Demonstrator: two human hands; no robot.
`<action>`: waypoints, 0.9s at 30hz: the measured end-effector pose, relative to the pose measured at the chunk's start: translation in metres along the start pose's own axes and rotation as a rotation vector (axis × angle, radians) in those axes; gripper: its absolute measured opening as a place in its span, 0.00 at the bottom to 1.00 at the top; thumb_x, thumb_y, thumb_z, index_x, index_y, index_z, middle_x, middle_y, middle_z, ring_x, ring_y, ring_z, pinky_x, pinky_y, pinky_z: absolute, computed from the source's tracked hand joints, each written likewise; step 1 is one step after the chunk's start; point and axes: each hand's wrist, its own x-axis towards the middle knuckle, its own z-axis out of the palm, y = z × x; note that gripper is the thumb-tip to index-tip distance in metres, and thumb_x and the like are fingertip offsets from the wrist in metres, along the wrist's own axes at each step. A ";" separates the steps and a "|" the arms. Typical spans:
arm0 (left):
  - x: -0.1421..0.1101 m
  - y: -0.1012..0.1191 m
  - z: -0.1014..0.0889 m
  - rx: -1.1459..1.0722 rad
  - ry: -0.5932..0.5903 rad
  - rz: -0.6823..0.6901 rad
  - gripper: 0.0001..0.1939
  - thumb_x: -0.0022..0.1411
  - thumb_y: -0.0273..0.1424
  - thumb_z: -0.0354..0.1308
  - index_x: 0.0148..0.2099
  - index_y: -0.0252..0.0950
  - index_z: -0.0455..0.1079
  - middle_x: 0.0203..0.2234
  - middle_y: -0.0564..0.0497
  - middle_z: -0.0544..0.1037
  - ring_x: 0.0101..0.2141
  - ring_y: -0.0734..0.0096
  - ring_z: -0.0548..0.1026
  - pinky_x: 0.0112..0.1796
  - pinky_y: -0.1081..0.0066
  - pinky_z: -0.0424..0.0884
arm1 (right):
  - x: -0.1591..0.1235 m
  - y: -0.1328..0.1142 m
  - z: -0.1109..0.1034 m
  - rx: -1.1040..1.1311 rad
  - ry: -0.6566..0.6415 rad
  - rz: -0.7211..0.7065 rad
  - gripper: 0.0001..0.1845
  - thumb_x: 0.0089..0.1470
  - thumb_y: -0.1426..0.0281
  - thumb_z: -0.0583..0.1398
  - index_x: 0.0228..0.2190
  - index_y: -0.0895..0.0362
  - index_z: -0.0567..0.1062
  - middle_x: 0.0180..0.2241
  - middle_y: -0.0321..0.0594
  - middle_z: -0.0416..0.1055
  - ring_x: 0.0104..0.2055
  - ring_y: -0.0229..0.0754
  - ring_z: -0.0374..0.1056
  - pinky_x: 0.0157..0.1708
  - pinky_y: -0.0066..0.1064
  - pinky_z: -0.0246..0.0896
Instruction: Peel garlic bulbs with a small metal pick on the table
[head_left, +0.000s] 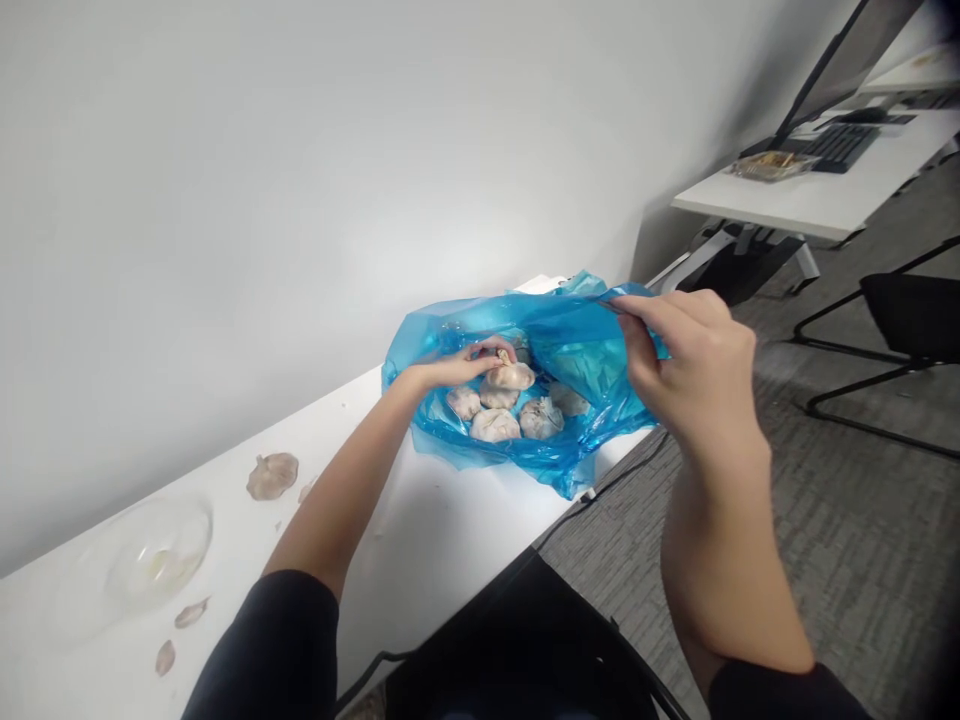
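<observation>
1. In the head view, my left fingers (491, 345) reach inside the blue bag (465, 315), the thumb and fingertips pinched together around the stem end of a garlic bulb (511, 377). So the grip is made, but the bulb is not yet clear of the bag; it sits just above the others there.

2. My right fingers (652, 312) are pressed together on the bag's edge, with a fold of the plastic between thumb and forefinger. Opening the bag is done: its mouth gapes wide towards me.

3. Most of the garlic seems left inside. Several other bulbs (495, 427) lie clustered at the bottom of the bag, all looking whole in their papery skins; the back of the heap is partly hidden, so I cannot give a sure count.

4. Out on the table (435, 530), one bulb (273, 476) lies to the left of my forearm, well apart from the bag.

5. Some handling of garlic looks done, I judge, since loose skins (191, 613) are scattered near the clear bowl (196, 530). A pale yellowish bit (159, 566) shows at the bowl, too blurred to identify; going by that little, the work seems nearer its start than its end.
</observation>
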 end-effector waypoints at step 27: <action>0.014 0.069 0.061 0.741 0.008 -0.128 0.09 0.60 0.26 0.54 0.39 0.33 0.76 0.42 0.40 0.77 0.44 0.53 0.76 0.41 0.61 0.71 | 0.000 0.006 -0.010 -0.037 0.208 -0.361 0.10 0.58 0.78 0.60 0.40 0.61 0.80 0.31 0.44 0.78 0.32 0.42 0.69 0.33 0.32 0.64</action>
